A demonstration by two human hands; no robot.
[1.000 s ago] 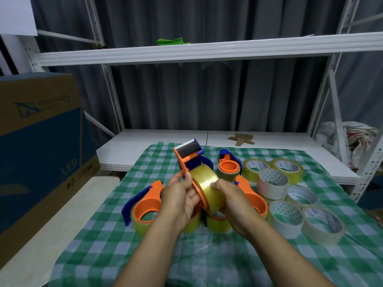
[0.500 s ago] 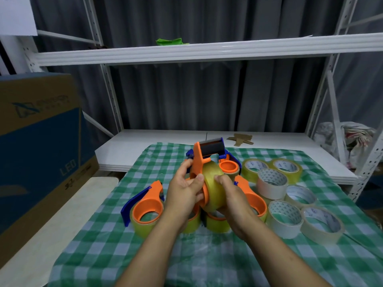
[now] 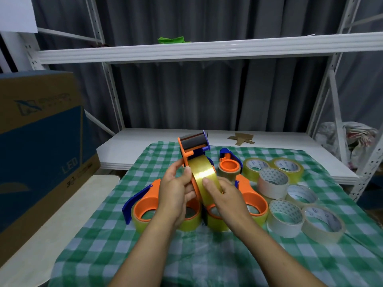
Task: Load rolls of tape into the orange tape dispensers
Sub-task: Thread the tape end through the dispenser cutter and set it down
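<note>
Head view, centre frame: left hand [image 3: 176, 193] clamped on the raised orange tape dispenser [image 3: 191, 146]; right hand [image 3: 226, 195] grips the yellowish tape roll [image 3: 204, 177], apparently seated on its hub. Done: several loaded dispensers [image 3: 145, 206] lie on green checked cloth [image 3: 207, 255] below. Remaining: loose rolls [image 3: 286, 214], lower right; tape prob. not yet threaded.

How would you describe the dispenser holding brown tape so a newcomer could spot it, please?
On the green checked cloth, look just beyond the right hand, left of the loose tape rolls. The dispenser lying there has an orange hub pointing up; unlike its yellow-taped neighbours, its roll is dull brown.
</note>
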